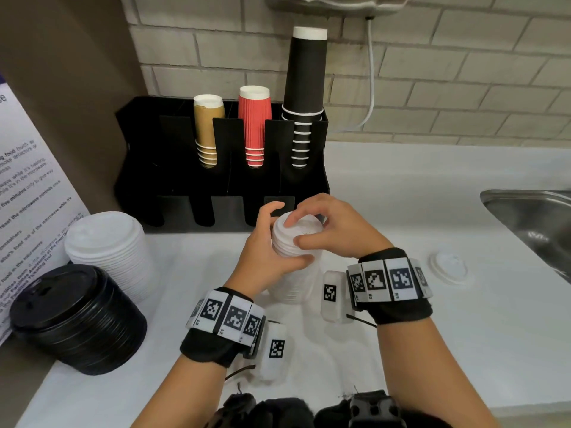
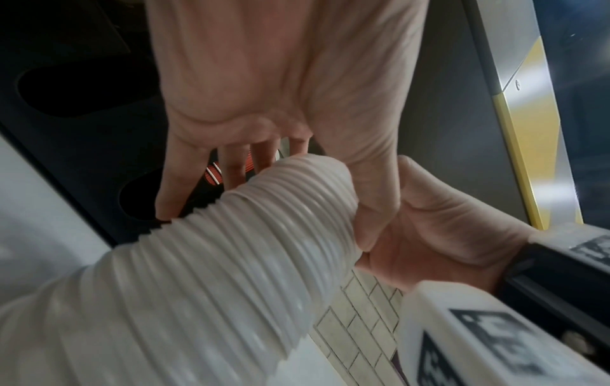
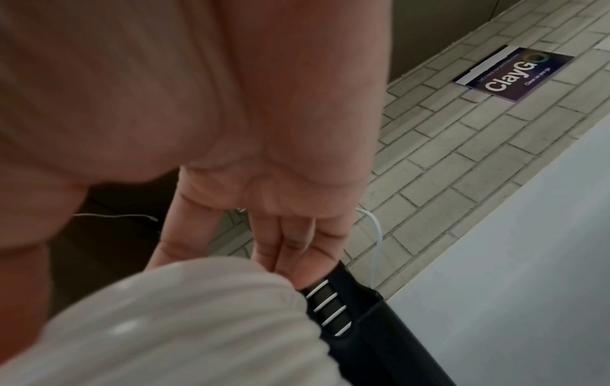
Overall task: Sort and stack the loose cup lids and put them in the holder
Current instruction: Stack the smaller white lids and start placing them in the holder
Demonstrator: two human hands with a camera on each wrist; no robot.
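1. The left hand (image 1: 262, 257) curls round the side of a tall stack of white lids (image 1: 292, 242), thumb in front, fingers behind.
2. The right hand (image 1: 330, 230) sits on top of the same stack, its fingers (image 1: 296, 211) bent over the top lid and its thumb against the upper side.
3. The stack stands upright on the white counter (image 1: 401, 335), just in front of the black holder (image 1: 173, 149).
4. The holder's rear slots carry tan cups (image 1: 208, 128), red cups (image 1: 255, 125) and black cups (image 1: 304, 88).
5. A wider white pile (image 1: 108, 251) and a black pile (image 1: 77, 316) of lids stand at the left, touching each other.
6. One loose lid (image 1: 451, 267) lies to the right, near the sink (image 1: 531, 217).
7. The left wrist view shows the stack's ribbed edges (image 2: 231, 261) against the palm.
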